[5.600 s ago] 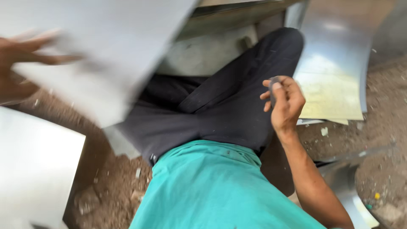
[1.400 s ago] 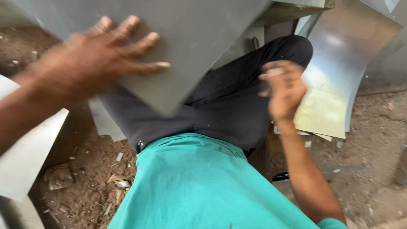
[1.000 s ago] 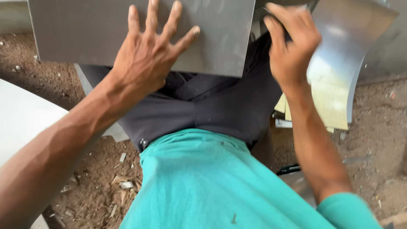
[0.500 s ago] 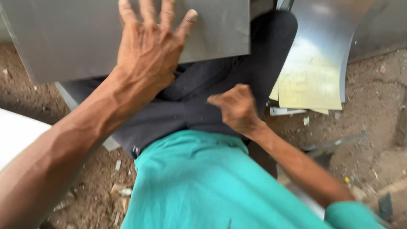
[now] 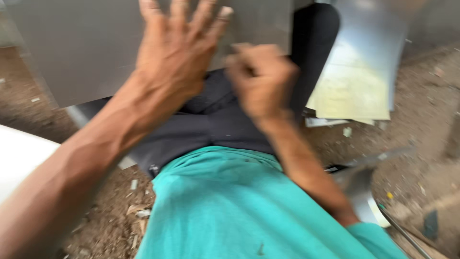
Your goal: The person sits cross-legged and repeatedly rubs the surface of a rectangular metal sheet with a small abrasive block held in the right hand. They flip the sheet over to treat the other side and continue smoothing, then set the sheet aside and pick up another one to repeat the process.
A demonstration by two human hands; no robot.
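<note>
Sheet [image 5: 96, 52] pinned on lap by flat, spread left hand [image 5: 175, 57]; right hand [image 5: 261, 79], blurred, loosely curled at its edge, grip unclear; steadying seems underway

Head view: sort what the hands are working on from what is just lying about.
In hand:
- grey metal sheet across the lap, left hand spread flat on it
- right hand at the sheet's lower edge; blurred, so its fingers cannot be read

Lying about:
- curved metal sheet on the right
- yellowish papers on it
- metal offcut by the right elbow
- scraps on the dirt
</note>
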